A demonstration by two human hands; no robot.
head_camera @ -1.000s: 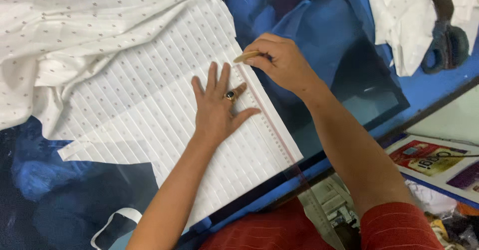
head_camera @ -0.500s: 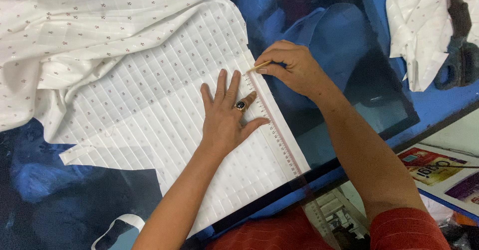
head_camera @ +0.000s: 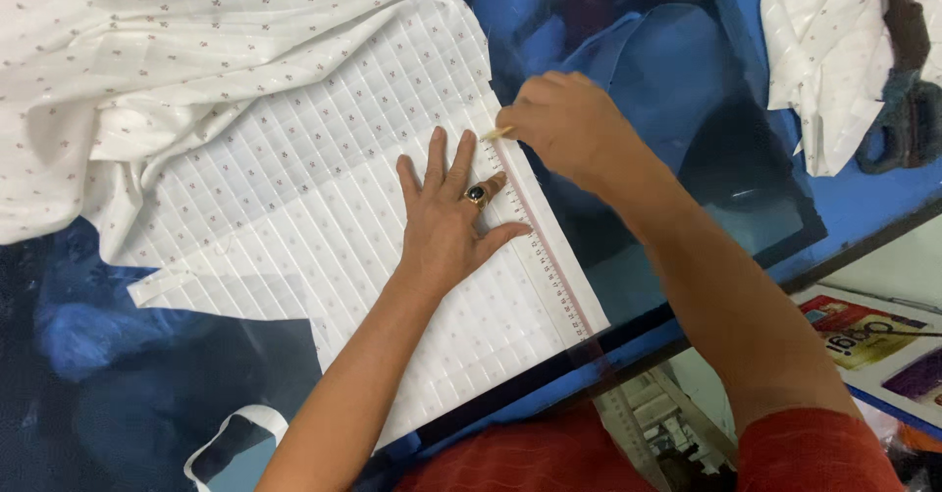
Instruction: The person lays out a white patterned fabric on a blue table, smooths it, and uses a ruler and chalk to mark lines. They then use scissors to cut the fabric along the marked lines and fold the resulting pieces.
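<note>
A clear ruler (head_camera: 543, 247) lies along the right-hand edge of a white checked cloth (head_camera: 294, 217) dotted with small reddish marks. The left hand (head_camera: 446, 222) presses flat on that cloth with fingers spread, its thumb reaching out to touch the ruler; a dark-stoned ring (head_camera: 476, 195) sits on one finger. Just beyond the left fingertips, the right hand (head_camera: 564, 129) is curled closed around a thin pale marking stick (head_camera: 497, 134), whose tip meets the cloth at the ruler's far end. The stick is mostly hidden inside the fist, so its kind cannot be told.

Beneath the cloth and both hands spreads a dark glossy sheet (head_camera: 687, 109) covering the blue table (head_camera: 873, 203). Away from the left hand, on its outer side, the same cloth bunches into loose folds (head_camera: 147, 70). Beyond the right hand, toward the table's far corner, lie another crumpled white cloth (head_camera: 824, 51) and a dark handled tool (head_camera: 908, 109). Near the right elbow, off the table's edge, colourful printed papers (head_camera: 863, 340) rest.
</note>
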